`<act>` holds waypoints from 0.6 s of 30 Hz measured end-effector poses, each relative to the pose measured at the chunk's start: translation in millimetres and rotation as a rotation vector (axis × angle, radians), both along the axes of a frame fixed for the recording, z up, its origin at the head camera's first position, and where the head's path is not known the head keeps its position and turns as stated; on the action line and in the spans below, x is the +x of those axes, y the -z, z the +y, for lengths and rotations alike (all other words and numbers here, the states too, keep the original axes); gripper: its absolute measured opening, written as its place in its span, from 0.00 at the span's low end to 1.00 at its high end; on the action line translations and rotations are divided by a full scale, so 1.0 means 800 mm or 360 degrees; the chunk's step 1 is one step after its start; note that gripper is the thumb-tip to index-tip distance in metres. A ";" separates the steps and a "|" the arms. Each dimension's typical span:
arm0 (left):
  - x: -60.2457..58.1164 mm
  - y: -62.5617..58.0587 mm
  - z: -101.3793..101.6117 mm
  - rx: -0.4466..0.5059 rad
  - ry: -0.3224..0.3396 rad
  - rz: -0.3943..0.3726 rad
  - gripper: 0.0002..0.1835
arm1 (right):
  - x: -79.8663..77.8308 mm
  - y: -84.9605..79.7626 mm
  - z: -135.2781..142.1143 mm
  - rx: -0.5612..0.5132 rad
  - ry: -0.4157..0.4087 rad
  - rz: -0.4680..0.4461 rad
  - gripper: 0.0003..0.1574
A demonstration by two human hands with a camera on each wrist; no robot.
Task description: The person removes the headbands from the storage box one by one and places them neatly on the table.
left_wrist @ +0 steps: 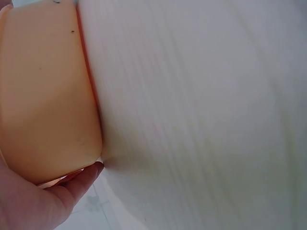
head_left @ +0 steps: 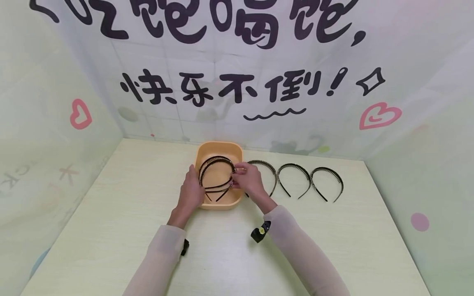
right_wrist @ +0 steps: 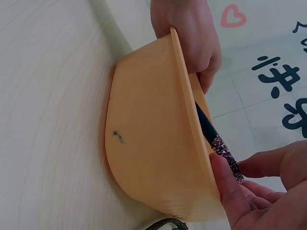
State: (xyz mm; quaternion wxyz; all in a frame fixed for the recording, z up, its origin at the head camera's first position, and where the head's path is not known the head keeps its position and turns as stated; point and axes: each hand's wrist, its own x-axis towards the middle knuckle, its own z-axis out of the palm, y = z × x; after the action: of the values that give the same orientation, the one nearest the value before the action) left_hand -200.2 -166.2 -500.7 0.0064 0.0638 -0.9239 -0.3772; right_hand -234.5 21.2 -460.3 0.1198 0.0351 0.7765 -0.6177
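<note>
A light orange plastic basin point(head_left: 212, 206) stands on the table near the back wall. My left hand point(head_left: 191, 191) grips its left side at the rim, with the thumb reaching inside in the right wrist view. At the basin's right rim, my right hand point(right_wrist: 261, 191) pinches a black headband point(right_wrist: 219, 143) covered in glitter at that spot. Black toothed headbands overlap in and over the basin; how many is hard to tell. In the left wrist view, fingers point(left_wrist: 79, 184) of the left hand lie against the basin's outer wall.
Right of the basin, three toothed headbands lie in a row on the table: one point(head_left: 272, 174) partly behind the right hand, a middle one point(head_left: 307, 176), and a far right one point(head_left: 340, 181). A printed cloth wall point(head_left: 207, 123) rises behind the table point(head_left: 122, 230).
</note>
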 end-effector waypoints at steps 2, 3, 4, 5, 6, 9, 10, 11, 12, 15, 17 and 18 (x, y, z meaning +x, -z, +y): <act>0.000 0.001 0.000 0.0004 -0.0008 0.0004 0.40 | 0.001 0.000 0.005 -0.0077 0.0008 -0.0048 0.23; 0.000 0.002 -0.001 0.0004 -0.0011 0.0007 0.40 | 0.001 0.000 0.007 -0.0118 0.0008 -0.0073 0.23; 0.000 0.002 -0.001 0.0005 -0.0015 0.0009 0.40 | 0.002 -0.001 0.009 -0.0150 0.0010 -0.0094 0.23; -0.001 0.003 -0.001 0.0004 -0.0017 0.0012 0.40 | 0.003 -0.001 0.012 -0.0175 0.0008 -0.0117 0.23; -0.001 0.003 -0.001 0.0005 -0.0019 0.0015 0.40 | 0.004 -0.002 0.014 -0.0193 0.0007 -0.0133 0.23; 0.000 0.003 -0.001 0.0013 -0.0022 0.0013 0.41 | 0.006 -0.001 0.022 -0.0222 0.0005 -0.0164 0.23; 0.000 0.002 -0.001 0.0015 -0.0020 0.0011 0.41 | 0.007 -0.001 0.025 -0.0229 0.0007 -0.0171 0.23; 0.000 0.002 -0.001 0.0017 -0.0018 0.0010 0.41 | 0.007 0.000 0.028 -0.0246 0.0009 -0.0183 0.23; 0.001 0.002 -0.001 0.0020 -0.0017 0.0010 0.42 | 0.008 0.001 0.031 -0.0262 0.0012 -0.0187 0.23; 0.001 0.001 -0.001 0.0020 -0.0007 0.0004 0.42 | 0.012 0.004 0.041 -0.0313 0.0023 -0.0196 0.24; 0.002 0.001 -0.001 0.0024 -0.0005 0.0000 0.42 | 0.017 0.005 0.048 -0.0346 0.0034 -0.0206 0.24; 0.002 0.001 -0.001 0.0025 0.0000 -0.0003 0.42 | 0.019 0.007 0.052 -0.0356 0.0043 -0.0206 0.24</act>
State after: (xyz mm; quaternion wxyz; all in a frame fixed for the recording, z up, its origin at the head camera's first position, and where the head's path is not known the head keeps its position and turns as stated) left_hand -198.8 -167.2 -501.2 0.0048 0.0641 -0.9210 -0.3842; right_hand -219.7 63.1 -466.1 0.1644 0.0718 0.6928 -0.6985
